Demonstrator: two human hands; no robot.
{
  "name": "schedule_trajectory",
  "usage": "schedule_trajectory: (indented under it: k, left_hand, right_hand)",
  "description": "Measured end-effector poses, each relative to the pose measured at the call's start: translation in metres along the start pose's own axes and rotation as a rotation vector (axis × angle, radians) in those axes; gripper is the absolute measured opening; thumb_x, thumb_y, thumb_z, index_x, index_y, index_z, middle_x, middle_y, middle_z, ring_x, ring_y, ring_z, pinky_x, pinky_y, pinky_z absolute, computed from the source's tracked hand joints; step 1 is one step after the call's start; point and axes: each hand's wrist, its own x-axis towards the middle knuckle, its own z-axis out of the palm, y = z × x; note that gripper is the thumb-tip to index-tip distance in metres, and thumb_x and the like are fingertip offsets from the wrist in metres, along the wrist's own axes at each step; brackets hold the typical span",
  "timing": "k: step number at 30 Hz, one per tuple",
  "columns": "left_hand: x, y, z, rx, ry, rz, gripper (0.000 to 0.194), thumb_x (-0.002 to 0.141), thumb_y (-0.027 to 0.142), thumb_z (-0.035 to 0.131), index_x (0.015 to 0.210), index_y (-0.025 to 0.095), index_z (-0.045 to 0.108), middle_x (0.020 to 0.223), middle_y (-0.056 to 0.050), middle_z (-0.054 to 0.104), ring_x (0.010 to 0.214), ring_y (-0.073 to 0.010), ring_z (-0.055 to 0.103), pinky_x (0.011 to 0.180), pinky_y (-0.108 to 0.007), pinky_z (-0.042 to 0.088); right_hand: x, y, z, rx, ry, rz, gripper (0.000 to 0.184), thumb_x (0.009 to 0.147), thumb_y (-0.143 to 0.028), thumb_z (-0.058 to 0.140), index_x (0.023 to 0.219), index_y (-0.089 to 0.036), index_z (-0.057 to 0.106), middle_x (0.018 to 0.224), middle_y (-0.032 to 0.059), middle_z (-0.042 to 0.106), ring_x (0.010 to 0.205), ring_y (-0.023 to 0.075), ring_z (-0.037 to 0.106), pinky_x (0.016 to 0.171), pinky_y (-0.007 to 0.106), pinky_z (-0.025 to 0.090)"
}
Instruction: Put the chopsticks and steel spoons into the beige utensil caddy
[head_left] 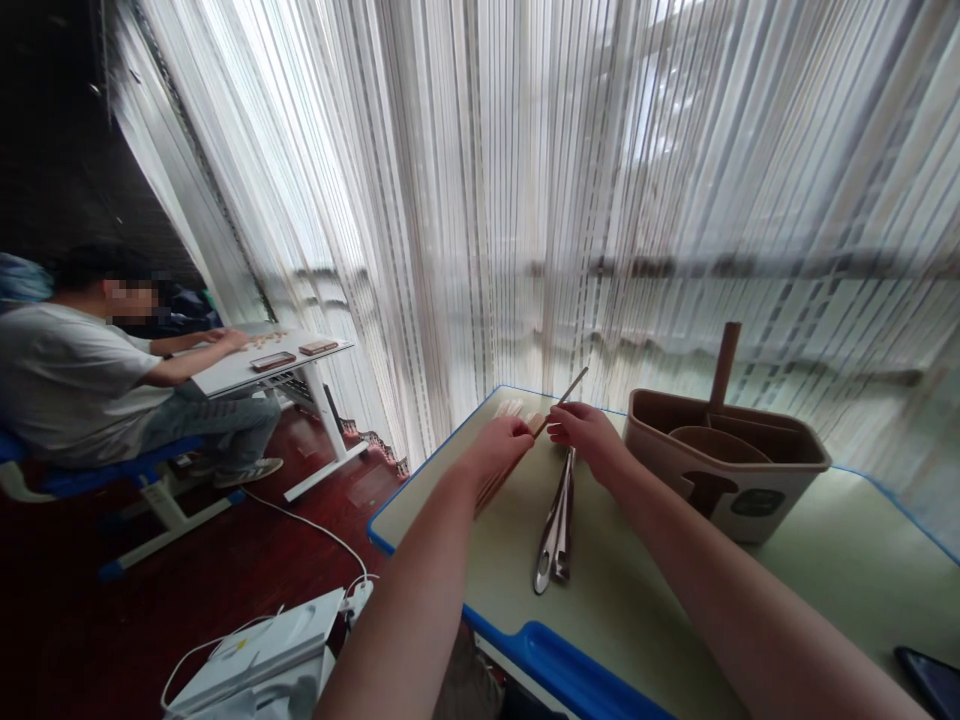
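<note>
Pinching 1 thin brown stick (574,385) with left hand (504,441) and right hand (586,431), over the table (619,605) near the metal utensils (555,525). Judged risk: a slack fingertip hold could let it slip and knock the utensils askew.

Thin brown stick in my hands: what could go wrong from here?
The thin brown stick is pinched between the fingers of your left hand and right hand, so it might slip if either grip loosens.
The other sticks lie loose beside your left forearm, which could nudge them and make them roll.
The metal utensils lie overlapping between your forearms, so a low sweep of an arm may scatter them.
</note>
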Motion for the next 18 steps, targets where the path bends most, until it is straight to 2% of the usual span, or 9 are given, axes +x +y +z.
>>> schedule_trajectory:
  k: [4,7,10,15,18]
  left_hand:
    - [0.001,0.000,0.004,-0.205,0.003,0.073,0.017,0.074,0.022,0.057,0.083,0.013,0.067,0.078,-0.004,0.068,0.072,-0.0156,0.061,0.066,-0.025,0.046]
    - [0.001,0.002,0.006,-0.336,0.023,0.129,0.022,0.074,0.027,0.063,0.090,0.012,0.068,0.088,-0.007,0.069,0.081,-0.0166,0.063,0.075,-0.027,0.048]
    - [0.001,0.008,0.010,-0.401,0.091,0.168,0.029,0.074,0.033,0.064,0.093,0.012,0.069,0.087,-0.008,0.069,0.078,-0.0166,0.063,0.072,-0.028,0.049]
    - [0.011,0.029,0.023,-0.535,0.176,0.224,0.032,0.073,0.035,0.066,0.095,0.011,0.069,0.086,-0.009,0.070,0.076,-0.0166,0.063,0.070,-0.029,0.051]
    - [0.020,0.050,0.029,-0.578,0.163,0.249,0.032,0.071,0.035,0.068,0.094,0.012,0.069,0.086,-0.008,0.071,0.079,-0.0174,0.064,0.075,-0.031,0.052]
  right_hand:
    - [0.001,-0.009,-0.001,0.027,0.017,-0.129,0.017,0.076,-0.030,0.062,0.083,-0.015,0.060,0.077,0.0067,0.067,0.063,0.0129,0.064,0.061,0.026,0.054]
    - [-0.001,-0.019,-0.004,-0.062,0.032,-0.250,0.021,0.075,-0.034,0.062,0.085,-0.016,0.062,0.076,0.0053,0.068,0.064,0.0136,0.064,0.062,0.027,0.053]
    - [-0.008,-0.038,-0.009,-0.163,0.061,-0.354,0.024,0.074,-0.037,0.062,0.086,-0.016,0.064,0.075,0.0046,0.068,0.066,0.0144,0.064,0.064,0.028,0.052]
    - [-0.026,-0.076,-0.021,-0.158,0.123,-0.465,0.023,0.074,-0.035,0.061,0.086,-0.015,0.065,0.075,0.0050,0.068,0.068,0.0151,0.063,0.066,0.029,0.052]
    - [-0.033,-0.093,-0.032,-0.221,0.184,-0.532,0.021,0.075,-0.034,0.061,0.084,-0.016,0.066,0.074,0.0046,0.068,0.068,0.0148,0.063,0.066,0.028,0.051]
